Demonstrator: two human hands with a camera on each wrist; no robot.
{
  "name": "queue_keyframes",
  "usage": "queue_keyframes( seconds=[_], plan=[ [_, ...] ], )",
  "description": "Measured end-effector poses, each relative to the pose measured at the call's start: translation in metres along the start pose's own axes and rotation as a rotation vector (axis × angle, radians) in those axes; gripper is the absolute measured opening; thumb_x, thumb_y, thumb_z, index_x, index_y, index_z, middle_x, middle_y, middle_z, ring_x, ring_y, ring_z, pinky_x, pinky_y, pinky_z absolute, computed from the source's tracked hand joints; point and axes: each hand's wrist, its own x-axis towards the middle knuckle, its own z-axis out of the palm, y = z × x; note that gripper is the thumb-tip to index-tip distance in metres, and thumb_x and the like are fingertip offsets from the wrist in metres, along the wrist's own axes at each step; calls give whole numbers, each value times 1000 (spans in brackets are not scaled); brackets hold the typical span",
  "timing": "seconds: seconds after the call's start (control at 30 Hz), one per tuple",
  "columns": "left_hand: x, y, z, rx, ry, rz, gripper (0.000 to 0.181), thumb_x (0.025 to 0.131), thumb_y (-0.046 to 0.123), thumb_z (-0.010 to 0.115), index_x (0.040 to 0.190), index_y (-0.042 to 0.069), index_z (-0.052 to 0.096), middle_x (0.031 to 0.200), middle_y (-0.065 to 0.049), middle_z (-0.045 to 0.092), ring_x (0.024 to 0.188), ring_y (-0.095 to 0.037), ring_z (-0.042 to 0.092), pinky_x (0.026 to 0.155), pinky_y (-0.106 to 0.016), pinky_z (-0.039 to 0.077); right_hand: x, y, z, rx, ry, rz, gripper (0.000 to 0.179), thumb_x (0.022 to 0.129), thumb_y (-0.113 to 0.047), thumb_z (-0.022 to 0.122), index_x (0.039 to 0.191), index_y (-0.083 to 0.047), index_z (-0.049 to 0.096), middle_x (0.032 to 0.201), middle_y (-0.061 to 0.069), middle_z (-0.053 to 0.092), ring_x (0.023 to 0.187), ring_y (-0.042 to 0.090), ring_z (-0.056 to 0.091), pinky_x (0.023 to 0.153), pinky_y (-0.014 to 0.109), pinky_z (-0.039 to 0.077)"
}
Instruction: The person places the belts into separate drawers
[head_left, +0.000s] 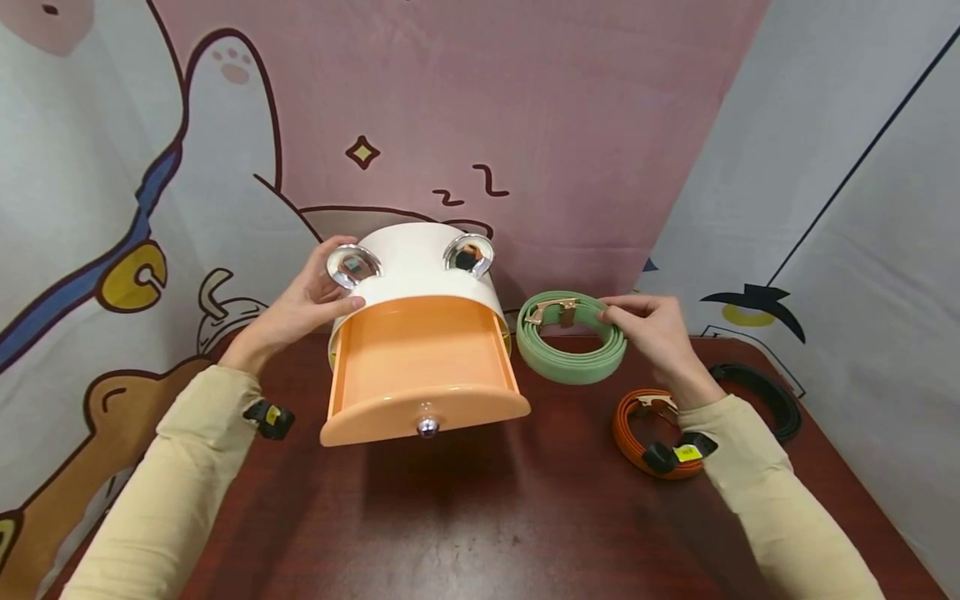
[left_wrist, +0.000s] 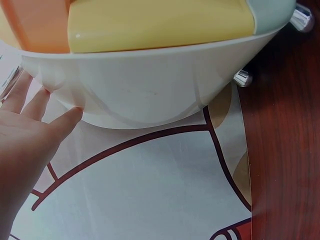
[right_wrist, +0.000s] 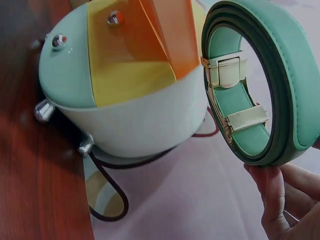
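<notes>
My right hand (head_left: 656, 333) pinches a coiled green belt (head_left: 570, 362) at its right edge, beside the drawer cabinet. The belt's gold buckle (right_wrist: 230, 72) faces inside the coil in the right wrist view. At the left, my left hand (head_left: 307, 296) rests on the white side of the cabinet (head_left: 416, 258), its thumb near the front rim and its fingertips (left_wrist: 75, 112) pressed to the wall. The cabinet carries two round chrome eyes. Its top orange drawer (head_left: 420, 342) is pulled out, with a bare floor showing and a silver knob (head_left: 427, 427) on its front.
Below the orange drawer are a yellow drawer (right_wrist: 120, 75) and a pale green drawer (right_wrist: 65, 75), with silver feet (right_wrist: 44, 111) underneath. A coiled orange belt (head_left: 633, 433) and a coiled black belt (head_left: 780, 400) lie on the dark red table (head_left: 480, 533). A printed cloth hangs behind.
</notes>
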Motion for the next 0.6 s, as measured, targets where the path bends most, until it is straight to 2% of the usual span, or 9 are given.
queue_keyframes(
  seconds=[0.17,0.33,0.6],
  plan=[
    [0,0,0,2,-2,-1,76,92,-3,61,148,26,20,135,-21,42,121,-20,47,107,-58,22,-3,-8,7,-18,-9,-5,28,86,-9,65,109,6,70,90,-5,68,90,13,56,67,22,47],
    [0,0,0,2,-5,3,76,92,-3,61,149,25,19,136,-21,42,122,-20,46,107,-59,21,-4,-17,13,24,-41,2,28,86,-9,65,109,7,69,88,-4,70,88,13,59,69,23,49],
    [0,0,0,-8,-1,10,76,91,-4,62,149,23,20,135,-17,43,124,-20,45,108,-58,20,-4,-25,27,96,-83,-20,26,84,-4,65,105,10,69,78,-2,70,69,9,61,60,23,50]
  ],
)
